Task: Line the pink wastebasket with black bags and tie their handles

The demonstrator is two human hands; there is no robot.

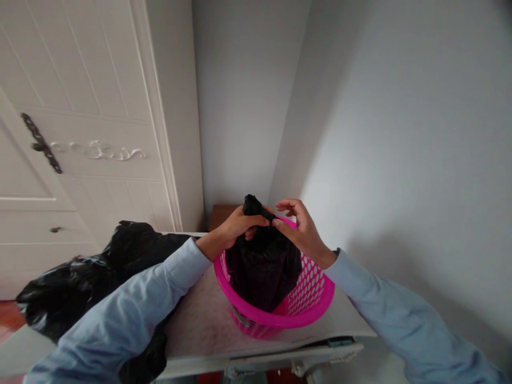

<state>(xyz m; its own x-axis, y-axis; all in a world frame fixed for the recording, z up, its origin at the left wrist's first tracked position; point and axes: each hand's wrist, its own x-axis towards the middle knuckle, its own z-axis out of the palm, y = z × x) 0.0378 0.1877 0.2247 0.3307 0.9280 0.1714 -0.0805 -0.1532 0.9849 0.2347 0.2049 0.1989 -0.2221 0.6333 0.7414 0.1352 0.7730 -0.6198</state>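
Note:
A black plastic bag (pixel 266 266) hangs partly inside a bright pink perforated basket (pixel 276 320). Its gathered top is raised above the basket's far side. My left hand (pixel 239 226) is closed round this bunched plastic, thumb toward the right. From the right, my right hand (pixel 300 226) pinches the edge of the same bag between thumb and a finger; its other fingers are lifted and curled. The bag hides part of the basket's bottom and far rim.
The basket stands on a white table (pixel 200 314). More black plastic bagging (pixel 92 272) lies at the left, partly under my left sleeve. A white wardrobe (pixel 100 106) rises at the left; grey walls (pixel 400 133) meet behind the table.

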